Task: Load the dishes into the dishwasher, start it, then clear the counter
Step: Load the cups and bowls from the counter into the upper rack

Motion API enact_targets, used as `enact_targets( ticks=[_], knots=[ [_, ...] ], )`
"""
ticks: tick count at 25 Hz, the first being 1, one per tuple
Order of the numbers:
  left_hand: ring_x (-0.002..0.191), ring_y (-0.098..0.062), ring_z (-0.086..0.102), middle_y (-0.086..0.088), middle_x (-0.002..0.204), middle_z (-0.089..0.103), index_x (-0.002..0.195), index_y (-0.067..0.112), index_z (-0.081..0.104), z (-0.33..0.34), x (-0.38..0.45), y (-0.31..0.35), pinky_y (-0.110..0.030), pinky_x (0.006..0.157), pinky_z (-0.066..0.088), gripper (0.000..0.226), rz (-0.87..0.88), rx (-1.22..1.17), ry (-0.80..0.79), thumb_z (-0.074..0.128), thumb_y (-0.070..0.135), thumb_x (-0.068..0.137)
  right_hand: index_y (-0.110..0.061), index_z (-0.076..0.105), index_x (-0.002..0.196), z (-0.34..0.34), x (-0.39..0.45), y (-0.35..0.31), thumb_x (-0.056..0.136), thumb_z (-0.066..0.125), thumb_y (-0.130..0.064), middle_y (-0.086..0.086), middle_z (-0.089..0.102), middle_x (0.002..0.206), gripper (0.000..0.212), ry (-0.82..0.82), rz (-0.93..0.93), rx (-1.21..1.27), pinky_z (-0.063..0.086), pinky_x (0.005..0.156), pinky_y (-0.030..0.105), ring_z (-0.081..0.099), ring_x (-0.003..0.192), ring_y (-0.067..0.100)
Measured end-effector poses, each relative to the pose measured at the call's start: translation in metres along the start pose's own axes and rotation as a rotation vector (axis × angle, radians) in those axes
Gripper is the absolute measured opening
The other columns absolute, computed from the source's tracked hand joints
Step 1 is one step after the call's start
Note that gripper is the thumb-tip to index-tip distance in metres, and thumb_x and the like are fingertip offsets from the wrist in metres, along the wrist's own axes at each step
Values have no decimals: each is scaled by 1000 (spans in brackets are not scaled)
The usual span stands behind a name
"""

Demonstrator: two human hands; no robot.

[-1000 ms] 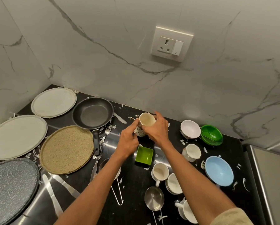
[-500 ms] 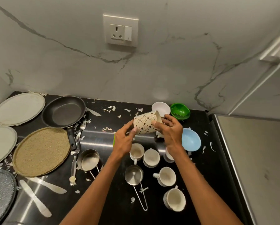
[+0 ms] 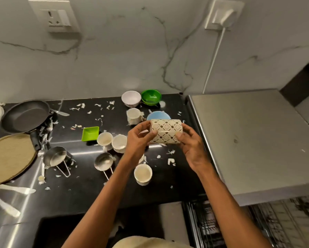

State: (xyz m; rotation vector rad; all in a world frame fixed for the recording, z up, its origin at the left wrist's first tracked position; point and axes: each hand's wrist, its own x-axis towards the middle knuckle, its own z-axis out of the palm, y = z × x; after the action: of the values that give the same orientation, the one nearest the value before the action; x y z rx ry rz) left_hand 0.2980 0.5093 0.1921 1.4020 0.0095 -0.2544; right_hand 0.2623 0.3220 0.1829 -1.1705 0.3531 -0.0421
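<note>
Both hands, left [image 3: 138, 140] and right [image 3: 190, 142], grasp a patterned mug [image 3: 166, 131] sideways at frame centre. No writing is legible on it.

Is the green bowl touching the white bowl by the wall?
Touching. In the head view the green bowl sits right against the white bowl, their rims meeting with no black counter showing between them.

- One camera on my head, looking forward and down at the black counter [image 3: 82, 190]
- Marble wall [image 3: 114, 65] far, dishwasher rack [image 3: 257, 224] near right
</note>
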Motion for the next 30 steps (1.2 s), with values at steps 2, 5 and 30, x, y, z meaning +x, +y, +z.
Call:
enact_targets(
  ticks=[2,5,30],
  knots=[
    [103,-26,71,-8,108,75,119,15,66,31,-21,-10,-40,84,60,38,17,71,1,78,13,84,-10,55,132,-40,-22,-4,70,76,-13,11,72,114,66,-44,-32,-107,59,85,33,69,106,25],
    [103,-13,70,0,110,74,121,19,68,74,-47,-22,-35,84,60,54,88,278,-43,88,25,71,-14,57,133,-93,-55,-7,66,84,-16,3,71,117,72,-68,-61,-342,58,88,32,65,113,21],
    [97,-11,62,2,113,64,121,17,66,311,-178,-186,-14,82,51,78,203,890,-1064,89,39,50,-15,54,125,-275,-274,85,52,86,-21,1,48,120,79,1042,59,-849,37,74,10,38,104,-1]
  ],
)
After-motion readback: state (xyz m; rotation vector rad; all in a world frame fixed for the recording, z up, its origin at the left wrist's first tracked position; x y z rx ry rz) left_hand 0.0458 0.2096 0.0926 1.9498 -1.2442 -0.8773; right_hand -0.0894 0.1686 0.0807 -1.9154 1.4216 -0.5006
